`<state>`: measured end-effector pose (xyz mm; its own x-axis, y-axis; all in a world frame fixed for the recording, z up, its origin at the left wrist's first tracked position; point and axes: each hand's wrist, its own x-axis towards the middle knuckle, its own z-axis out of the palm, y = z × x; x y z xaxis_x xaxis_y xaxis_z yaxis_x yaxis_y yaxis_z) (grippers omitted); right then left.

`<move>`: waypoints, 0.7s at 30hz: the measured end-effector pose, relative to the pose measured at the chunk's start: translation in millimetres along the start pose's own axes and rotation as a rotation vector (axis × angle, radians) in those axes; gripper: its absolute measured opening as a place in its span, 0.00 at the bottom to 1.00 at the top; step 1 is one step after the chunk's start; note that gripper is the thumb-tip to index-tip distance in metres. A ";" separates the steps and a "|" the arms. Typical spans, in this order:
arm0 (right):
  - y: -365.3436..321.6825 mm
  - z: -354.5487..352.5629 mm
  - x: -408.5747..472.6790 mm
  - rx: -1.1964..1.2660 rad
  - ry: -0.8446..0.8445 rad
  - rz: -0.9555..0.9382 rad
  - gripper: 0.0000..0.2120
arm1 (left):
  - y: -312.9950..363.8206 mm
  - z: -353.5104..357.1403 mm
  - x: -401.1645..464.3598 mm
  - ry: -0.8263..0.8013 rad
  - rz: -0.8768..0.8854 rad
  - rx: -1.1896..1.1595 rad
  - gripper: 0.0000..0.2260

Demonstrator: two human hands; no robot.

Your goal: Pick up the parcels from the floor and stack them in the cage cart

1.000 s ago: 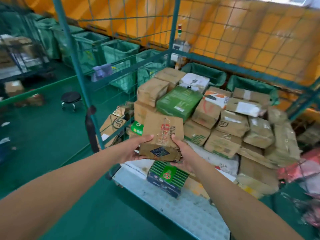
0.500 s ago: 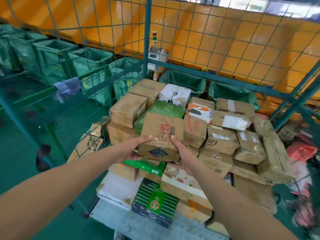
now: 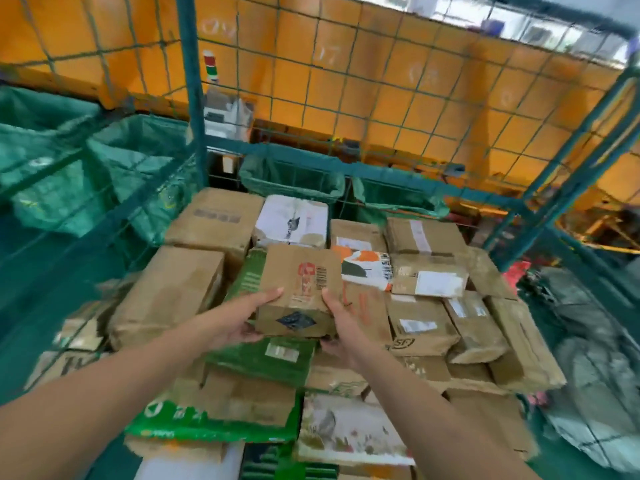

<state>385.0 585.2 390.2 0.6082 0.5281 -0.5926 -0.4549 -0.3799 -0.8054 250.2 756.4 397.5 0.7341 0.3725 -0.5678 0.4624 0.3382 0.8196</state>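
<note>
A brown cardboard parcel (image 3: 300,289) with a red print, a barcode and a dark diamond sticker is held between both my hands over the stack in the cage cart (image 3: 189,109). My left hand (image 3: 239,317) grips its left side, thumb on top. My right hand (image 3: 341,327) grips its right side and underside. The parcel hovers just over a green box (image 3: 263,355) in the pile's middle. Many brown, white and green parcels fill the cart in layers.
Green mesh walls of the cart rise at the left, back and right. Green sack bins (image 3: 131,164) stand beyond the left wall and behind the cart. An orange wall lies further back. Grey and red bags (image 3: 588,358) lie on the floor at the right.
I have stepped closer to the cart and carried the parcel forward and up over the stack's top layer. Both hands keep the same hold.
</note>
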 end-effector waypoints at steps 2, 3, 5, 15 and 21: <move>-6.0 -9.8 15.7 -0.009 0.030 -0.011 0.29 | 10.0 6.9 26.4 -0.011 -0.012 -0.004 0.33; -9.4 -16.3 24.9 -0.003 0.045 -0.024 0.29 | 15.7 10.5 41.3 -0.023 -0.017 0.002 0.35; -17.4 -34.6 47.8 -0.023 0.123 -0.055 0.37 | 32.4 21.7 68.5 -0.042 -0.012 0.025 0.41; -112.0 -135.6 152.4 -0.073 0.265 -0.156 0.36 | 124.8 105.8 192.0 0.044 0.077 0.127 0.27; -151.2 -158.1 228.8 -0.034 0.236 -0.216 0.41 | 164.5 118.1 250.5 0.136 0.130 0.155 0.19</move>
<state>695.8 643.4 374.9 0.8241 0.4100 -0.3909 -0.2796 -0.3058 -0.9101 568.9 803.4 399.1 0.7235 0.5206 -0.4534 0.4469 0.1475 0.8824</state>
